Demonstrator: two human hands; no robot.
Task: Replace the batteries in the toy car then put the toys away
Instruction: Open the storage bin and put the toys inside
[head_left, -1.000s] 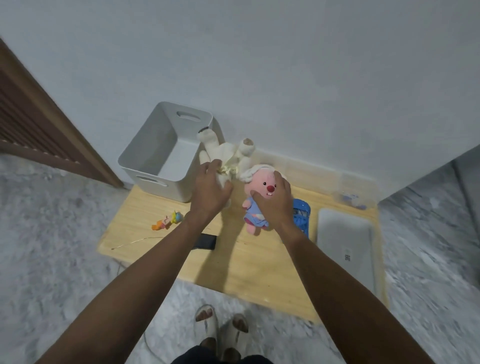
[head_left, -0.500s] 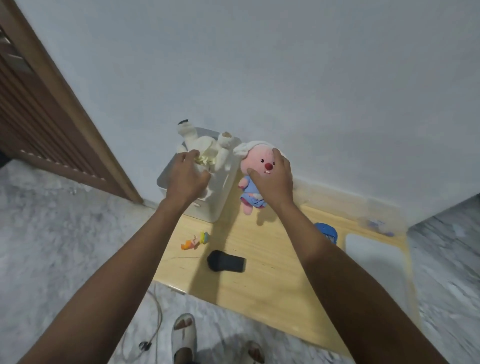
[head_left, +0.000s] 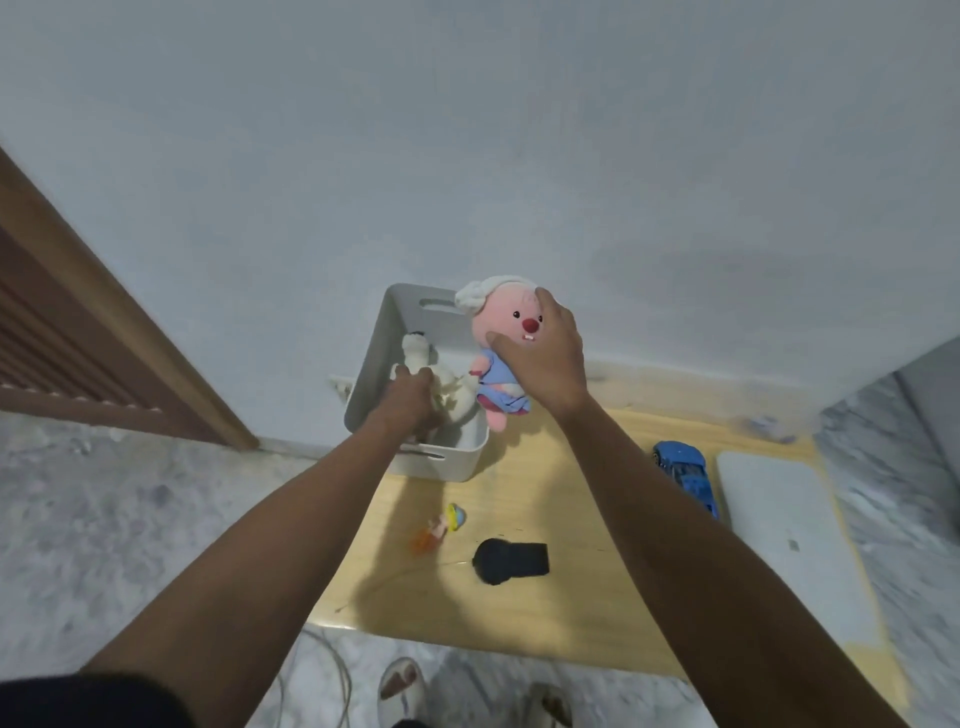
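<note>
1. White storage bin (head_left: 385, 332), the landmark: it stands at the far left corner of the wooden table (head_left: 561, 582), against the wall. All places below are given from it.
2. My left hand (head_left: 410, 400) is down inside the bin, fingers curled round the cream plush toy (head_left: 447, 387). That toy lies within the bin walls, 1 limb pointing up toward the far rim.
3. My right hand (head_left: 545, 358) hangs above the bin's right rim, thumb and fingers wrapped round the pink plush doll (head_left: 501, 332). The doll is upright, head up and feet down, its long axis near vertical.
4. The deciding relation: the doll's feet hang just outside the right wall of the bin, over the table edge of the rim rather than over the opening. I judge that the right hand must carry it left and then down to clear that wall.
5. The left hand fills much of the opening, so I judge it should let go and leave before the doll goes in.
6. Blue toy car (head_left: 685, 475): on the table, well to the right of the bin, just beside a white tray (head_left: 779, 545). The right hand is the nearer one.
7. Black remote (head_left: 511, 561) and small orange figure (head_left: 439, 527): on the table, on the near side of the bin, both not yet put away.
</note>
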